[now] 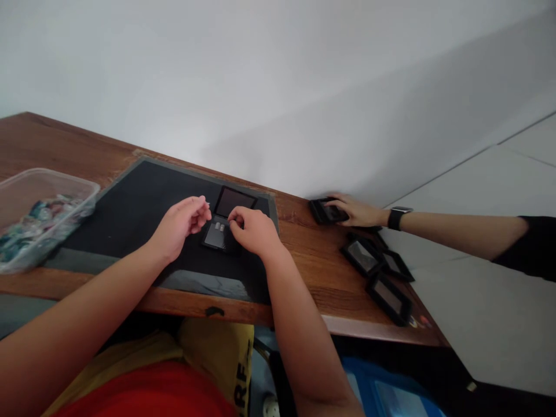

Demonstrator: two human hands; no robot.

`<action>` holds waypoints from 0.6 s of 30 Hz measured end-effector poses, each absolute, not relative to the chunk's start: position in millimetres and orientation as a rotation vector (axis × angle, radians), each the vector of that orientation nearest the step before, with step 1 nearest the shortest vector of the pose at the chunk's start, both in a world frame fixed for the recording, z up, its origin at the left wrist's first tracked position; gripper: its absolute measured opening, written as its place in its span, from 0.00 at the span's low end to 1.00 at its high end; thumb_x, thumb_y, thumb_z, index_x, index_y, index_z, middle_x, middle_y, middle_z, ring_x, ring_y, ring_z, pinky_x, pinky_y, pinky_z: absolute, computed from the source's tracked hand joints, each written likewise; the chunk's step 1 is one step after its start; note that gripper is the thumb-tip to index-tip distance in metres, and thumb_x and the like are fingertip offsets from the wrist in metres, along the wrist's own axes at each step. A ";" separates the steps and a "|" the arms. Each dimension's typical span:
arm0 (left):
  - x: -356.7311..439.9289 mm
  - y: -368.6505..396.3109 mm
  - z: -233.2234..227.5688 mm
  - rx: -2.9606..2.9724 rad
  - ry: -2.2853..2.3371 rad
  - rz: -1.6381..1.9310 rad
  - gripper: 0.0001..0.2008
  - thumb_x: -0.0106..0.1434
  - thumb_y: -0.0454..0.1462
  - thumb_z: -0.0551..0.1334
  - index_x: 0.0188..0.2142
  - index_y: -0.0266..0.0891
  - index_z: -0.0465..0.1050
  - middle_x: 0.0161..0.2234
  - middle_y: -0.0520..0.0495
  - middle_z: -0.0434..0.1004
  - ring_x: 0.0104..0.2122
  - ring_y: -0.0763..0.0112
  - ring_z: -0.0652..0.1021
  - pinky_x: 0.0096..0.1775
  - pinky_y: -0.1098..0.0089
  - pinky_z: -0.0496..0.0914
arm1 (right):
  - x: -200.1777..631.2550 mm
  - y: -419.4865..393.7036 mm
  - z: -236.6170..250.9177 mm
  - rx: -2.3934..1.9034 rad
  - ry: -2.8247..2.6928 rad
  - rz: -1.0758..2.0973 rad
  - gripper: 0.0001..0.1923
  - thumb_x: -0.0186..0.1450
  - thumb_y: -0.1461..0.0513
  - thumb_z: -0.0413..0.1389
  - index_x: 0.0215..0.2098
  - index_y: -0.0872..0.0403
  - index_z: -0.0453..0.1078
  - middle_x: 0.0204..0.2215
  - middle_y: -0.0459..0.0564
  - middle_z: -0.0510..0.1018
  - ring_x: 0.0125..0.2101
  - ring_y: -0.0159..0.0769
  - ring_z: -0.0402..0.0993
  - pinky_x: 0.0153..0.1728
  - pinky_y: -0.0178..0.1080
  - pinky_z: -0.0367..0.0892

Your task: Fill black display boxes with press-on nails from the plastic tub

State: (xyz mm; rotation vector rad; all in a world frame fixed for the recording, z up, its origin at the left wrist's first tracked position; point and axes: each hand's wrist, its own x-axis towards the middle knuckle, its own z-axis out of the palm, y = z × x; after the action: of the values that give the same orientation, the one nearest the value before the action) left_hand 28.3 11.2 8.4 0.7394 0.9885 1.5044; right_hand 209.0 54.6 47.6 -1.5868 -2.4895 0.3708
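Note:
An open black box (214, 237) lies on the dark mat, its hinged lid (236, 202) standing up at the back. Two small pale pieces (219, 227) sit side by side on its inner surface. To the left of the box, my left hand (180, 223) is raised, thumb and fingertips pinched on a tiny shiny bit too small to name. My right hand (255, 229) is at the box's right side, fingers curled and closed near the hinge. What these fingers hold, if anything, is hidden.
A clear plastic tub (89, 194) of small wrapped packets (41, 223) stands at the left. Several black boxes (364, 255) lie at the right. Another person's hand (354, 211), with a watch, rests on a black case (324, 212). The wooden table (313, 260) meets a white wall.

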 end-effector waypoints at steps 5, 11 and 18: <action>26.8 11.8 10.7 0.643 0.987 1.502 0.15 0.61 0.47 0.68 0.31 0.37 0.72 0.24 0.52 0.70 0.20 0.77 0.65 0.21 0.76 0.55 | 207.7 53.3 44.9 -1.550 -2.539 0.333 0.09 0.67 0.62 0.57 0.42 0.49 0.79 0.36 0.47 0.86 0.36 0.38 0.76 0.32 0.38 0.55; 28.0 11.5 12.2 0.640 1.005 1.503 0.15 0.61 0.47 0.68 0.32 0.37 0.72 0.23 0.53 0.68 0.19 0.77 0.64 0.20 0.77 0.54 | 207.4 52.0 45.6 -1.512 -2.557 0.405 0.07 0.65 0.64 0.59 0.39 0.50 0.80 0.37 0.46 0.86 0.37 0.37 0.77 0.34 0.37 0.58; 27.5 11.3 11.7 0.658 0.965 1.513 0.16 0.59 0.48 0.70 0.32 0.38 0.71 0.22 0.54 0.65 0.19 0.78 0.61 0.19 0.77 0.50 | 208.5 50.4 48.6 -1.517 -2.567 0.571 0.05 0.65 0.65 0.61 0.36 0.51 0.79 0.36 0.47 0.86 0.35 0.34 0.77 0.36 0.36 0.62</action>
State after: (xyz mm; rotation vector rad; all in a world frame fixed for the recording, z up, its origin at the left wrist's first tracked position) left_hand 27.5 11.3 11.7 0.6584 0.9650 1.5125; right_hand 208.5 50.4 48.6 -1.5171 -2.5665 0.5707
